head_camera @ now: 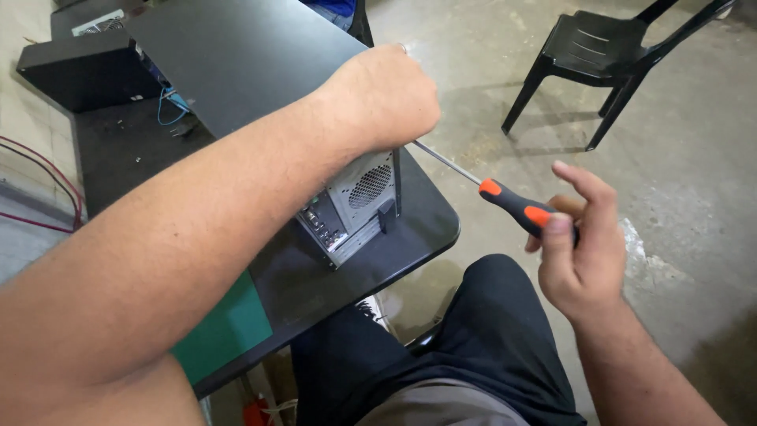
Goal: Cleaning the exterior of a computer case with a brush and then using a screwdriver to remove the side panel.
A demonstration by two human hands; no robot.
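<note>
Screwdriver (505, 199), stiff and light: my right hand (579, 252) pinches its grippy orange-and-black handle. My left hand (382, 99), closed, steadies the heavy, rigid computer case (260, 71) at its rear corner.

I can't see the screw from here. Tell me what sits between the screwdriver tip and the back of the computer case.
The left hand does. It rests on the rear top corner of the computer case and covers the tip of the screwdriver, which the right hand holds by the handle. The contact point is hidden.

Screwdriver (505, 201) tip and the screw spot totally buried behind your left hand (382, 99), chair (623, 55) top cropped.
</note>
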